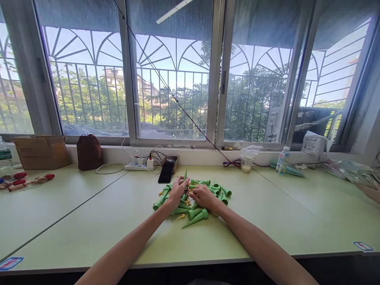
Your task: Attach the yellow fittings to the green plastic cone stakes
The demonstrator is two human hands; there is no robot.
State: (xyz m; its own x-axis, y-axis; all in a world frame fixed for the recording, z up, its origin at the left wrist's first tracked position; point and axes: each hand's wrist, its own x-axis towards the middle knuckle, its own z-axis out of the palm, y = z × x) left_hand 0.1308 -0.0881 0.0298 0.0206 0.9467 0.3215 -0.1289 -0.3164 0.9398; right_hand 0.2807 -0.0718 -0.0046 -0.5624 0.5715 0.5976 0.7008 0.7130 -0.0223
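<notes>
Best to steady the cone (185, 174), pinched point-up in the closed left hand (177, 190) over the pile (194, 213) on the table (118, 221), while feeling with the curled right hand (205, 197), grasp hidden, for one loose yellow piece (181, 216).

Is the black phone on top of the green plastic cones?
No, the flat black phone sits on the pale table behind the green plastic cones.

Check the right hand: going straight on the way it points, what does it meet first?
The right hand points toward the left hand, which grips a green cone. It would probably meet that hand first, though loose cones of the pile beneath may catch it sooner; depth is unclear.
</notes>
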